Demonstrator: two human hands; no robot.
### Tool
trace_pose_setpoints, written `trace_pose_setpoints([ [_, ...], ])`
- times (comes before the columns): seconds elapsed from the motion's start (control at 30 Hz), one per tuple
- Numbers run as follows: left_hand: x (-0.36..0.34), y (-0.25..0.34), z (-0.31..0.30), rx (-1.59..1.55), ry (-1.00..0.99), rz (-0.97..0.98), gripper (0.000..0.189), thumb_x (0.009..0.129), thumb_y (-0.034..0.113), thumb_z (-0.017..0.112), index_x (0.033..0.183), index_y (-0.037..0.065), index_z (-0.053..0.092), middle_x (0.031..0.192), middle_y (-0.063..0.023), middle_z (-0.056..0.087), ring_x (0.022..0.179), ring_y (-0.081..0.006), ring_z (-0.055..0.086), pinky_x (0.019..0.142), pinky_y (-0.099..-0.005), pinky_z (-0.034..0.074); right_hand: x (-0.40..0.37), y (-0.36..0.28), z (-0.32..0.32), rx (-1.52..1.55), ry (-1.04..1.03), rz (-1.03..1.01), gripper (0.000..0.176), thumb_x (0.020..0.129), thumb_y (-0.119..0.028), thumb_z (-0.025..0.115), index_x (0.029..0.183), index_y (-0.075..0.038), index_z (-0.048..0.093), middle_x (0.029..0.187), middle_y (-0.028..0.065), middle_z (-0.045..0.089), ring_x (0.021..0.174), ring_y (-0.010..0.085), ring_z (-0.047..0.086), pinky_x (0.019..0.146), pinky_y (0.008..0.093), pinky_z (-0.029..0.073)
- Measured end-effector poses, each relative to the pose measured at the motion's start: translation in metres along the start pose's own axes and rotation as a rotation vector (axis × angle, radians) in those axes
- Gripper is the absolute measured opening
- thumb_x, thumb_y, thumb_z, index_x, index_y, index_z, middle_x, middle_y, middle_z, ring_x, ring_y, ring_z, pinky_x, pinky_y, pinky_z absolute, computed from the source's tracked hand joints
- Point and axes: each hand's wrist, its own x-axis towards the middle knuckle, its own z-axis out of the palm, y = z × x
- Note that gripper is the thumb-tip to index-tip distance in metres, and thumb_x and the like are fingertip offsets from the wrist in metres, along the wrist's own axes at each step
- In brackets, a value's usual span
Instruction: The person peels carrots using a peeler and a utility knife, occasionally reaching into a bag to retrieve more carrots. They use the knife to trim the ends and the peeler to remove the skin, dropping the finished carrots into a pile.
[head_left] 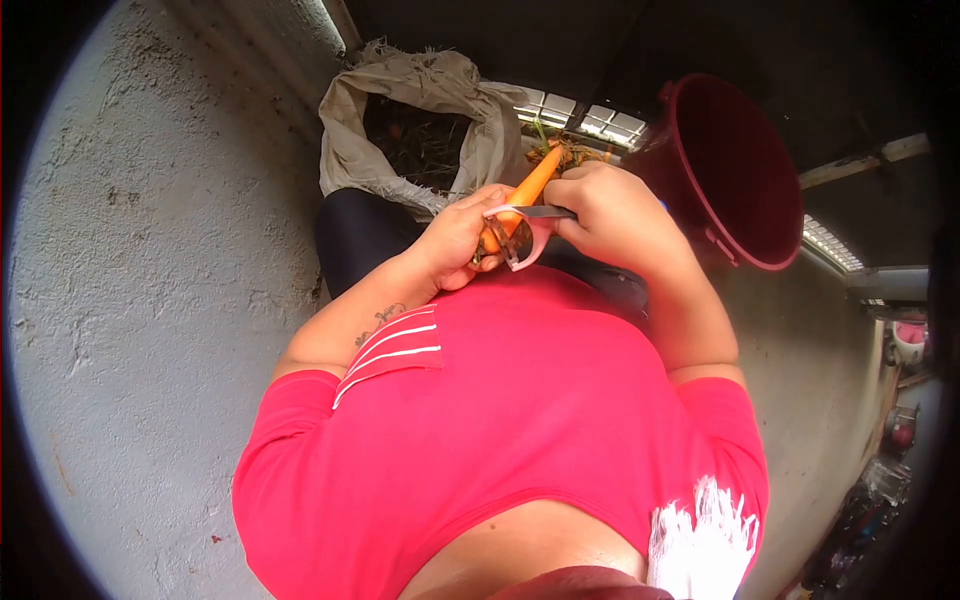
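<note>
My left hand [462,238] is closed round the lower end of an orange carrot [534,184]. The carrot slants up to the right, with a bit of green at its top end. A peeler with a pale pink frame [538,240] and a dark part lies across the carrot's lower half. My right hand [605,215] has its fingers wrapped round the dark end of the peeler. Strips of peel hang by the peeler's frame, close to my left fingers.
A whitish woven sack [345,155] with dark plant scraps inside stands open ahead. At the right is a large dark red bucket [684,170]. A rough grey wall [160,260] runs along the left. Various items lie at the far right.
</note>
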Motion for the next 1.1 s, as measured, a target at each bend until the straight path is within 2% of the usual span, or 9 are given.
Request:
trace_pose_setpoints([
  [0.33, -0.023, 0.009, 0.006, -0.001, -0.111, -0.02, 0.034, 0.106, 0.033, 0.034, 0.123, 0.006, 0.048, 0.078, -0.0113, 0.051, 0.047, -0.0071, 0.034, 0.04, -0.0174, 0.03, 0.001, 0.046, -0.026, -0.024, 0.026, 0.006, 0.01, 0.077, -0.012, 0.065, 0.078, -0.002, 0.063, 0.074, 0.0163, 0.061, 0.074, 0.0366, 0.059, 0.064, 0.0435, 0.047],
  [0.4, -0.024, 0.011, 0.003, -0.002, -0.163, -0.012, 0.036, 0.106, 0.033, 0.034, 0.123, 0.005, 0.048, 0.078, -0.0112, 0.051, 0.046, -0.0068, 0.033, 0.04, -0.0171, 0.03, 0.0, 0.065, -0.036, -0.059, 0.08, 0.081, 0.015, 0.077, -0.017, 0.064, 0.078, -0.002, 0.065, 0.075, 0.0184, 0.062, 0.076, 0.0393, 0.06, 0.066, 0.0449, 0.048],
  [0.47, -0.024, 0.011, -0.003, -0.002, -0.21, 0.002, 0.038, 0.106, 0.033, 0.034, 0.125, 0.003, 0.047, 0.077, -0.011, 0.05, 0.045, -0.0068, 0.032, 0.039, -0.0169, 0.03, -0.003, 0.087, -0.042, -0.187, 0.073, 0.226, 0.017, 0.078, -0.019, 0.065, 0.079, -0.003, 0.065, 0.076, 0.0188, 0.062, 0.075, 0.0393, 0.06, 0.065, 0.0442, 0.048],
  [0.5, -0.024, 0.013, -0.005, -0.014, -0.212, -0.006, 0.039, 0.106, 0.034, 0.034, 0.125, 0.003, 0.047, 0.077, -0.0106, 0.05, 0.045, -0.0069, 0.033, 0.039, -0.0169, 0.031, -0.004, 0.092, -0.043, -0.123, 0.069, 0.336, 0.018, 0.078, -0.021, 0.065, 0.081, -0.003, 0.066, 0.077, 0.0195, 0.062, 0.074, 0.0394, 0.06, 0.065, 0.0434, 0.048],
  [0.6, -0.018, 0.018, -0.009, -0.051, -0.224, 0.001, 0.041, 0.105, 0.035, 0.036, 0.126, 0.001, 0.047, 0.077, -0.0097, 0.05, 0.046, -0.0075, 0.037, 0.039, -0.0169, 0.032, -0.012, 0.087, -0.049, -0.124, 0.176, 0.351, 0.018, 0.079, -0.02, 0.065, 0.083, -0.002, 0.067, 0.077, 0.0201, 0.062, 0.074, 0.0398, 0.06, 0.066, 0.0431, 0.048],
  [0.73, -0.006, 0.014, -0.008, -0.066, -0.141, -0.015, 0.039, 0.104, 0.035, 0.039, 0.125, 0.003, 0.049, 0.081, -0.0095, 0.053, 0.047, -0.0093, 0.043, 0.038, -0.0176, 0.033, -0.01, 0.05, -0.032, 0.06, 0.107, 0.144, 0.01, 0.074, -0.005, 0.061, 0.08, 0.003, 0.062, 0.076, 0.0202, 0.061, 0.075, 0.0385, 0.06, 0.068, 0.0419, 0.048],
  [0.8, 0.003, 0.007, -0.006, -0.048, -0.065, -0.02, 0.036, 0.105, 0.034, 0.039, 0.122, 0.005, 0.051, 0.082, -0.0086, 0.055, 0.048, -0.0097, 0.045, 0.039, -0.0185, 0.033, -0.002, 0.025, -0.018, 0.031, 0.035, 0.081, 0.012, 0.071, -0.005, 0.06, 0.081, 0.001, 0.063, 0.075, 0.0192, 0.061, 0.075, 0.0386, 0.06, 0.07, 0.0433, 0.049],
  [0.87, 0.007, -0.001, -0.004, -0.021, -0.004, 0.011, 0.033, 0.106, 0.033, 0.036, 0.116, 0.006, 0.053, 0.082, -0.007, 0.056, 0.049, -0.0097, 0.045, 0.04, -0.0197, 0.033, 0.004, 0.017, -0.001, -0.019, 0.038, -0.024, 0.015, 0.077, -0.016, 0.063, 0.078, -0.001, 0.062, 0.074, 0.0184, 0.062, 0.075, 0.0391, 0.062, 0.068, 0.0481, 0.049],
  [1.1, -0.007, 0.007, 0.003, 0.008, -0.051, -0.038, 0.03, 0.105, 0.031, 0.036, 0.116, 0.007, 0.05, 0.075, -0.0077, 0.051, 0.048, -0.008, 0.035, 0.04, -0.0195, 0.03, 0.01, 0.03, -0.003, -0.053, -0.01, 0.038, 0.015, 0.08, -0.016, 0.066, 0.082, -0.001, 0.067, 0.075, 0.0173, 0.063, 0.071, 0.0372, 0.06, 0.065, 0.0436, 0.048],
])
